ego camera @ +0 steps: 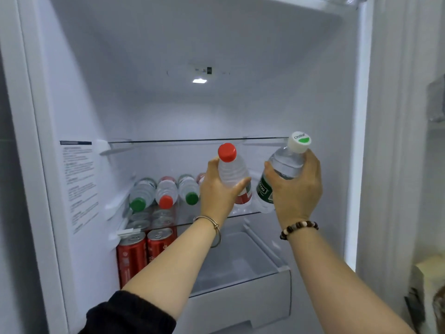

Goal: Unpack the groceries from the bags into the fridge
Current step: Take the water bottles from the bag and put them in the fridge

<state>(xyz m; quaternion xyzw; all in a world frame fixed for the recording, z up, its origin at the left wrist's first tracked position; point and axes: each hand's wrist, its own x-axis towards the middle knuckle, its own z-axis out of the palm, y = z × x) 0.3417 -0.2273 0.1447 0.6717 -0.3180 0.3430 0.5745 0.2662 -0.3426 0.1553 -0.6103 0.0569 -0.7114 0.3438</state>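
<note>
The fridge point(79, 97) stands open in front of me. My left hand point(218, 191) grips a clear water bottle with a red cap point(231, 169), held upright over the middle glass shelf point(243, 214). My right hand point(297, 189) grips a second water bottle with a white cap and dark green label point(286, 162), tilted left, just right of the first. Three water bottles point(166, 192) lie on their sides at the shelf's left, caps toward me; a fourth is partly hidden behind my left hand.
An upper glass shelf point(192, 140) spans the fridge above the bottles. Red cans point(144, 251) stand under the middle shelf at the left. A white drawer point(240, 300) juts out below my arms. The fridge's right wall point(361, 141) is near my right hand.
</note>
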